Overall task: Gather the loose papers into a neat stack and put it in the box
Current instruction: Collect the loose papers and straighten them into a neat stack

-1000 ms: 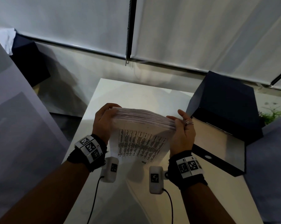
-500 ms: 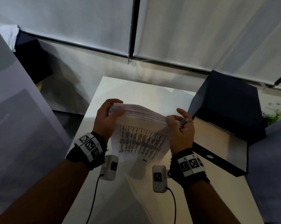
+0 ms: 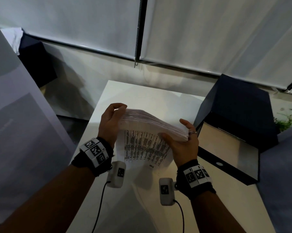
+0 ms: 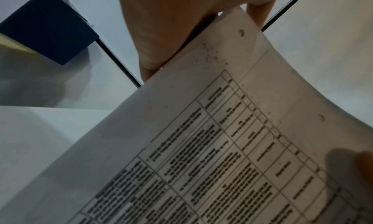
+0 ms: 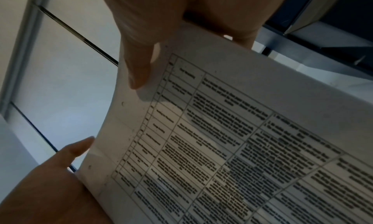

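Observation:
On the white table [image 3: 138, 95] a thick stack of papers [image 3: 152, 121] stands on its long edge, with a printed table on the sheet facing me [image 4: 222, 147] [image 5: 222, 139]. My left hand [image 3: 115, 115] curls over the stack's upper left corner [image 4: 171, 27]. My right hand [image 3: 180, 133] cups the lower right end, thumb on the front sheet and fingers behind [image 5: 139, 71]. The stack's top slopes down to the right. The dark blue box [image 3: 225, 167] lies open just right of my right hand, its lid [image 3: 239, 105] raised behind it.
Another dark box [image 3: 36, 64] with white paper on it sits at the far left, off the table. Window blinds [image 3: 209, 31] hang behind the table. A green plant [image 3: 286, 118] shows at the right. Grey panels flank both sides.
My right hand has turned palm up and now cups the stack's right end with the thumb on the front sheet. The stack's right side has dropped. My left hand stays on the upper left corner.

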A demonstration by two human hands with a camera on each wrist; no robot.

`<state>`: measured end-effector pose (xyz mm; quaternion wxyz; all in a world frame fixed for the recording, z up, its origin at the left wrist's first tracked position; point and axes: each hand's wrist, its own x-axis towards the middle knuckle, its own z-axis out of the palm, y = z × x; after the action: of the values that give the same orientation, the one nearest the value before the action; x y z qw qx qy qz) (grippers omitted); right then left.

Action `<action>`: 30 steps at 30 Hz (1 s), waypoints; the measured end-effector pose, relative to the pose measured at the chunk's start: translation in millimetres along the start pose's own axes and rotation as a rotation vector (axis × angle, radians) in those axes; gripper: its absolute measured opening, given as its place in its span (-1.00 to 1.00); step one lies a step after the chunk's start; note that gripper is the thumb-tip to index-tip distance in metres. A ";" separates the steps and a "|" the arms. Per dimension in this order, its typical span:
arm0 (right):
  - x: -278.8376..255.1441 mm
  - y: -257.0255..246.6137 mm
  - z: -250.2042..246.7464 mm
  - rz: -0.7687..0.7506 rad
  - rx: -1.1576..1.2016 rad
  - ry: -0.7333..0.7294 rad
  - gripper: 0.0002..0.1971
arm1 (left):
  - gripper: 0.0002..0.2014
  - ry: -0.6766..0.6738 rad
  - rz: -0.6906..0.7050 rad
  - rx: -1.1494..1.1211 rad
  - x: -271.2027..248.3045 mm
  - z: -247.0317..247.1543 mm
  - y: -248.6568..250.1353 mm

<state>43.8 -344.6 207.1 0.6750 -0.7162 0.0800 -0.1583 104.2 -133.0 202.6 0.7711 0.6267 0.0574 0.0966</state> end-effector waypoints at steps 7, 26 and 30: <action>8.6 -2.1 6.9 -0.029 0.096 0.139 -0.79 | -0.85 0.047 -0.055 -0.060 2.6 5.1 2.3; 12.9 1.9 -1.9 0.063 0.039 0.012 -0.74 | -0.76 -0.179 -0.027 0.396 -4.8 -14.6 -30.1; 2.8 -4.1 -15.6 -0.055 -0.022 0.034 -0.70 | -0.61 -0.215 0.050 0.298 -18.0 -15.4 -22.6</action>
<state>40.7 -359.9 212.2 0.6611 -0.7226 0.0733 -0.1881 85.1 -126.7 176.7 0.6689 0.7418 -0.0273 0.0387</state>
